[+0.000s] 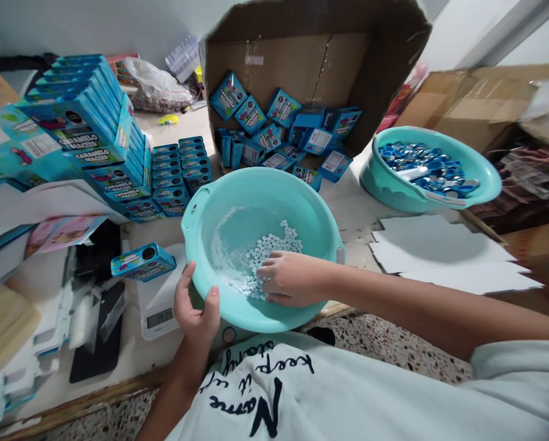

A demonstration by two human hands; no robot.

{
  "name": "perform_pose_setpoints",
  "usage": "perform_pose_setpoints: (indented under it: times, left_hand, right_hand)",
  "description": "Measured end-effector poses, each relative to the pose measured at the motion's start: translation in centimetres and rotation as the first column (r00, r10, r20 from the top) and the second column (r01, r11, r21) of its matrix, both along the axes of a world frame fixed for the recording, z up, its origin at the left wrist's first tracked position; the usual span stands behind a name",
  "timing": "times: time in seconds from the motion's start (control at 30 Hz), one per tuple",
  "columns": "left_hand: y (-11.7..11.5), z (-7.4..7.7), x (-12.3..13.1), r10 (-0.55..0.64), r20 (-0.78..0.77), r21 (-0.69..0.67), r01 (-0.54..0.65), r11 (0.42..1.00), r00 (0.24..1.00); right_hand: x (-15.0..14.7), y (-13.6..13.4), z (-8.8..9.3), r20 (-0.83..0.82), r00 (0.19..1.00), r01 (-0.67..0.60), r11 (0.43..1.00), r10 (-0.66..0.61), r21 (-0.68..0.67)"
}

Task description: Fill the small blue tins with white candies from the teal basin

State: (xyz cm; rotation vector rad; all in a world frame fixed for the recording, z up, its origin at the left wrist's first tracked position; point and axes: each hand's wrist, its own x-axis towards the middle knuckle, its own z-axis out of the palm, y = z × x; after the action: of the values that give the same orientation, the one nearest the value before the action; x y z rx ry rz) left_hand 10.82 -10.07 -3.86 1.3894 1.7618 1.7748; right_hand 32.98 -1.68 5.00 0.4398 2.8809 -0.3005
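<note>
A turquoise basin [260, 190] stands in front of me, tilted slightly toward my body. Small white round tablets [274, 245] lie in a heap at its bottom, with white powder smeared on the inner wall. Into that heap reaches my right hand [286, 278], its fingers curled down among the tablets; the fingertips are partly hidden. My left hand [196, 309] holds the basin's near left rim, thumb and fingers against the outside. Close to the left hand are a white digital scale [157, 312] and a blue "Caramelo Macizo" box [144, 262] lying at the scale's edge.
Stacked blue boxes [113, 147] rise at the left. A cardboard carton [302, 55] on its side holds loose blue boxes behind the basin. To the right are another turquoise basin [384, 184] with blue-and-silver pieces and flat white sheets [439, 248]. A black phone-like slab [97, 343] lies left.
</note>
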Motion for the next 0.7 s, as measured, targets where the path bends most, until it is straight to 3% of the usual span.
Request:
perform_pose_setpoints:
  times: [0.13, 0.23, 0.4, 0.7]
  left_hand:
    - [0.0, 0.2, 0.0, -0.011, -0.038, 0.047, 0.013, 0.999, 0.999]
    - [-0.1, 0.0, -0.1, -0.016, -0.054, 0.079, 0.021, 0.997, 0.998]
    - [-0.1, -0.3, -0.4, -0.011, -0.078, 0.097, 0.018, 0.995, 0.997]
    - [0.1, 0.5, -0.2, 0.017, -0.114, 0.093, -0.006, 0.996, 0.993]
  right_hand:
    - [-0.4, -0.5, -1.0, -0.115, 0.993, 0.029, 0.999, -0.024, 0.039]
    - [-0.9, -0.9, -2.2, -0.185, 0.982, -0.017, 0.999, 0.024, 0.039]
    - [-1.1, -0.6, -3.4, -0.181, 0.981, -0.077, 0.996, 0.068, -0.045]
    - [0.5, -0.2, -1.5, -0.154, 0.988, -0.001, 0.994, -0.016, -0.106]
